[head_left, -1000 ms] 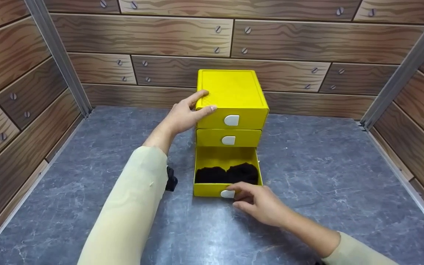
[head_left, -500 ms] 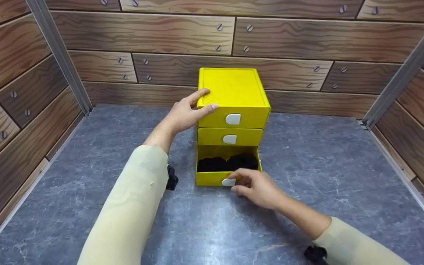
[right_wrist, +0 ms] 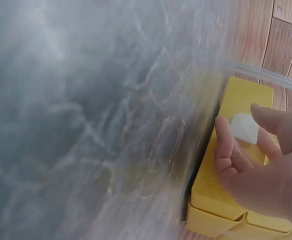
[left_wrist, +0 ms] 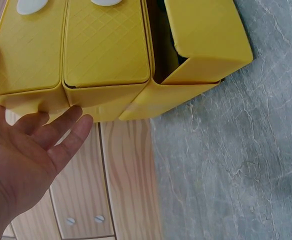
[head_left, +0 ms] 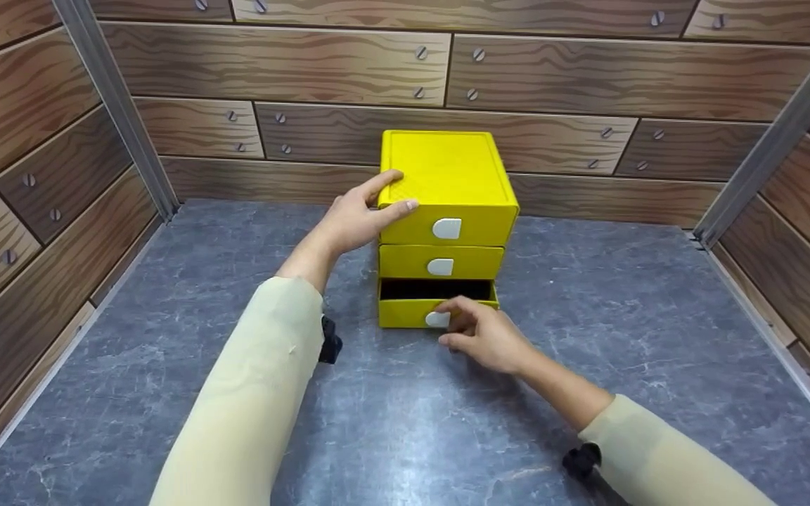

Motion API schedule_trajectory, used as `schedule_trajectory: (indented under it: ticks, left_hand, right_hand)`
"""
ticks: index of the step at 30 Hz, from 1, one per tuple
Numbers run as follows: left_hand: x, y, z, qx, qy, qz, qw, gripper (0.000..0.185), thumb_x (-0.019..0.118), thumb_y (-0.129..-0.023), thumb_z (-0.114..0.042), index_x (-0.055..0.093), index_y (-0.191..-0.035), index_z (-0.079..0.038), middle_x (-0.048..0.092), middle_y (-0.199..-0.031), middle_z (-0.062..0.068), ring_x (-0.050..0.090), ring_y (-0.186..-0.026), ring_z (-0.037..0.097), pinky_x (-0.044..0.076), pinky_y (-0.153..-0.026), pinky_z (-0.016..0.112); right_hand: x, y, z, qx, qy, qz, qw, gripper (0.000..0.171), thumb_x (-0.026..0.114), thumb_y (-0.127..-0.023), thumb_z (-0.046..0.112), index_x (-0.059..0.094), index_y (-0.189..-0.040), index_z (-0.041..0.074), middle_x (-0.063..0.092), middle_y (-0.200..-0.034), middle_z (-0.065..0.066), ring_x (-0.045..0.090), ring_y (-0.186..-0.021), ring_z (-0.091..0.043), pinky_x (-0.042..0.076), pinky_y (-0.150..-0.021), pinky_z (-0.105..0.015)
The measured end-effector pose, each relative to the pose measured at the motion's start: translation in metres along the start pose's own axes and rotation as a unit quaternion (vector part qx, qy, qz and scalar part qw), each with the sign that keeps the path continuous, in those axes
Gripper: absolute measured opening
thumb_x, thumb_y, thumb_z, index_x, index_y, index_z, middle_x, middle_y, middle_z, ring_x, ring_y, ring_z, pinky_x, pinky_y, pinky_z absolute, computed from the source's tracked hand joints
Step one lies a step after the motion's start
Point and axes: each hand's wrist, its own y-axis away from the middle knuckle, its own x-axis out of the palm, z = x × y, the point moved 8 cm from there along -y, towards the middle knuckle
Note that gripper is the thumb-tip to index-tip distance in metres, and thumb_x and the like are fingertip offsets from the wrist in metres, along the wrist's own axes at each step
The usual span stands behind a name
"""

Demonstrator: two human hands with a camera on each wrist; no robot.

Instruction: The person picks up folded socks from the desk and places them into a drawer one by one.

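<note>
A yellow three-drawer cabinet [head_left: 451, 165] stands upright near the back wall. My left hand [head_left: 356, 219] rests on its upper left corner, index finger on the top and thumb at the front edge; other fingers touch the side in the left wrist view. The bottom drawer [head_left: 401, 314] sticks out a little, with its inside dark. My right hand [head_left: 488, 339] presses the drawer front with loosely bent fingers. In the right wrist view, its thumb and fingers lie about the white handle [right_wrist: 244, 128]. The middle drawer [head_left: 405, 262] and top drawer [head_left: 405, 228] are closed.
The cabinet stands on a grey marbled tabletop [head_left: 623, 316]. Wood-patterned walls [head_left: 349, 67] enclose the back and both sides, with metal posts [head_left: 113, 105] at the corners. Dark wrist devices [head_left: 582, 460] show at both sleeves.
The bottom drawer has slid inward with my right hand on its front, and the black cloth-like bundles inside have gone under the cabinet. My left hand has stayed on the corner.
</note>
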Motion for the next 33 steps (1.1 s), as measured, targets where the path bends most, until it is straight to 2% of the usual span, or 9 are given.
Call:
schedule_trajectory:
  ticks: [5,10,14,18,20,22,26,28,33]
  left_hand:
    - [0.000,0.000,0.000,0.003,0.000,0.002,1.0000,0.082,0.064,-0.095,-0.073,0.036,-0.166,-0.042,0.039,-0.168,0.001,0.043,-0.149,0.022,0.042,-0.116,0.047]
    - [0.000,0.001,0.000,0.004,0.000,0.002,1.0000,0.083,0.065,-0.095,-0.073,0.036,-0.166,-0.042,0.039,-0.169,0.000,0.043,-0.149,0.021,0.042,-0.116,0.046]
    - [0.001,0.001,0.000,0.002,0.000,0.004,1.0000,0.083,0.065,-0.094,-0.072,0.036,-0.166,-0.042,0.039,-0.169,-0.001,0.044,-0.149,0.020,0.042,-0.116,0.046]
    - [0.003,0.000,0.000,-0.001,0.007,0.008,0.9999,0.083,0.065,-0.094,-0.073,0.036,-0.166,-0.042,0.040,-0.168,-0.001,0.045,-0.148,0.019,0.042,-0.116,0.045]
    - [0.003,-0.001,0.000,-0.001,0.010,0.009,0.9999,0.084,0.065,-0.094,-0.073,0.036,-0.166,-0.042,0.039,-0.168,-0.001,0.045,-0.148,0.019,0.043,-0.116,0.045]
    - [0.003,-0.001,0.000,0.001,0.012,0.010,0.9999,0.083,0.065,-0.094,-0.073,0.035,-0.166,-0.042,0.039,-0.168,-0.001,0.045,-0.148,0.019,0.043,-0.115,0.044]
    - [0.002,-0.001,0.001,0.003,0.010,0.009,0.9999,0.082,0.065,-0.095,-0.072,0.035,-0.166,-0.043,0.038,-0.169,0.000,0.044,-0.148,0.020,0.044,-0.114,0.044]
    - [0.001,-0.002,0.003,-0.001,0.008,0.009,0.9999,0.083,0.064,-0.095,-0.072,0.034,-0.166,-0.044,0.036,-0.170,0.000,0.043,-0.149,0.020,0.043,-0.115,0.045]
    - [-0.005,-0.001,0.005,0.001,0.003,0.000,1.0000,0.086,0.062,-0.094,-0.075,0.026,-0.168,-0.047,0.030,-0.173,-0.001,0.034,-0.155,0.023,0.036,-0.120,0.047]
  right_hand:
    - [-0.003,-0.008,-0.005,-0.003,-0.008,-0.003,1.000,0.040,0.077,-0.099,0.010,0.066,-0.137,0.011,0.073,-0.108,-0.013,0.071,-0.089,-0.023,0.057,-0.077,-0.037]
    - [-0.003,-0.015,-0.014,0.011,-0.031,-0.008,0.999,0.044,0.074,-0.100,0.007,0.063,-0.143,0.010,0.069,-0.122,-0.021,0.069,-0.106,-0.030,0.057,-0.084,-0.038]
    - [-0.001,-0.019,-0.018,0.019,-0.067,-0.006,0.998,0.048,0.069,-0.102,0.004,0.059,-0.149,0.005,0.062,-0.133,-0.026,0.067,-0.115,-0.036,0.056,-0.080,-0.036]
    - [-0.001,-0.019,-0.022,0.021,-0.085,0.001,0.996,0.052,0.065,-0.104,0.004,0.053,-0.155,0.005,0.056,-0.141,-0.028,0.065,-0.117,-0.037,0.054,-0.075,-0.032]
    - [0.000,-0.018,-0.022,0.021,-0.081,0.006,0.997,0.054,0.064,-0.105,0.004,0.051,-0.158,0.007,0.055,-0.146,-0.028,0.064,-0.120,-0.038,0.055,-0.079,-0.034]
    - [-0.001,-0.015,-0.021,0.012,-0.072,0.014,0.997,0.057,0.063,-0.106,0.005,0.048,-0.160,0.008,0.052,-0.152,-0.027,0.060,-0.129,-0.039,0.056,-0.089,-0.040]
    - [0.000,-0.006,-0.014,-0.020,-0.061,0.029,0.998,0.063,0.064,-0.106,0.005,0.040,-0.164,0.005,0.042,-0.164,-0.023,0.048,-0.144,-0.042,0.045,-0.113,-0.051]
    - [-0.003,-0.001,-0.010,-0.028,-0.052,0.025,0.998,0.065,0.067,-0.105,0.008,0.040,-0.164,0.005,0.040,-0.166,-0.019,0.047,-0.145,-0.041,0.040,-0.116,-0.053]
    - [-0.020,0.012,-0.007,-0.006,0.004,-0.016,1.000,0.066,0.074,-0.102,0.018,0.046,-0.162,0.012,0.047,-0.163,-0.012,0.052,-0.142,-0.039,0.044,-0.113,-0.056]
